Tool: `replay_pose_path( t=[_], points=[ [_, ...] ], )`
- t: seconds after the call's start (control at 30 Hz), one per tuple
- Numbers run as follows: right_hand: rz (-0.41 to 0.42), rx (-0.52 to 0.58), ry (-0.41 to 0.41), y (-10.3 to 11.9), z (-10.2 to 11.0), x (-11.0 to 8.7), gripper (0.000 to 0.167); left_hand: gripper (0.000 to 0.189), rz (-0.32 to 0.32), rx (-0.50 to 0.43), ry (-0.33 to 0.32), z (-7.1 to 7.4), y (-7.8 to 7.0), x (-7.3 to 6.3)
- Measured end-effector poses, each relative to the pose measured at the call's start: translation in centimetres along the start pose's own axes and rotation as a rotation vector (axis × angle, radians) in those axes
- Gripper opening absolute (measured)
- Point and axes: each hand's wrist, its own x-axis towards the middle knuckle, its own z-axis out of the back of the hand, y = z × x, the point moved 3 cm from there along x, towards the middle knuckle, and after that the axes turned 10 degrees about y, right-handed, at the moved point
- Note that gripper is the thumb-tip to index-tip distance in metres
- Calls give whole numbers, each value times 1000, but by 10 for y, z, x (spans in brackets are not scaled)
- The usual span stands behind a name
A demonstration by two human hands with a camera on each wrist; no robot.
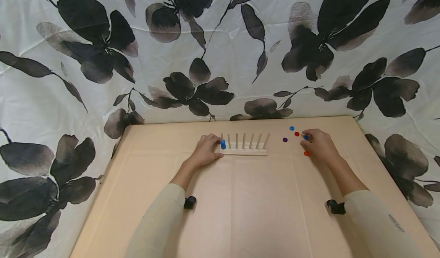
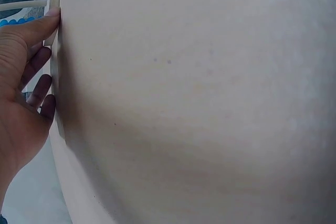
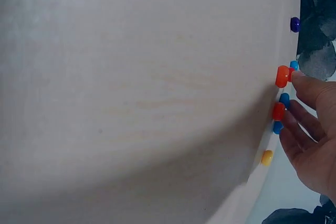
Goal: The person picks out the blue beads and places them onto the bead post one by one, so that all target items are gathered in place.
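Observation:
My left hand (image 1: 206, 150) holds the left end of a pale wooden peg rack (image 1: 245, 152), thumb along the near edge of its base. Blue beads (image 1: 223, 144) are stacked on the leftmost peg; the other upright pegs are bare. At the right, my right hand (image 1: 320, 145) reaches over loose beads, thumb and fingers apart. Between them in the head view lies a blue bead (image 1: 306, 137). In the right wrist view, an orange bead (image 3: 282, 76) sits by the thumb tip, and a red bead (image 3: 278, 111) is near the fingers. The palm hides some beads in the head view.
Left of the right hand lie a purple bead (image 1: 285, 139), a red one and a light blue bead (image 1: 291, 128). A yellow bead (image 3: 267, 157) shows in the right wrist view. Beyond the table's (image 1: 240, 204) far edge hangs a flower-patterned cloth (image 1: 240, 59).

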Motion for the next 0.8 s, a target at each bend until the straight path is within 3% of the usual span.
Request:
replay_pose_path(
  t=[0.8],
  points=[
    [15, -46, -17, -6, -5, 3, 25, 54, -15, -15, -23, 2, -4, -6]
  ],
)
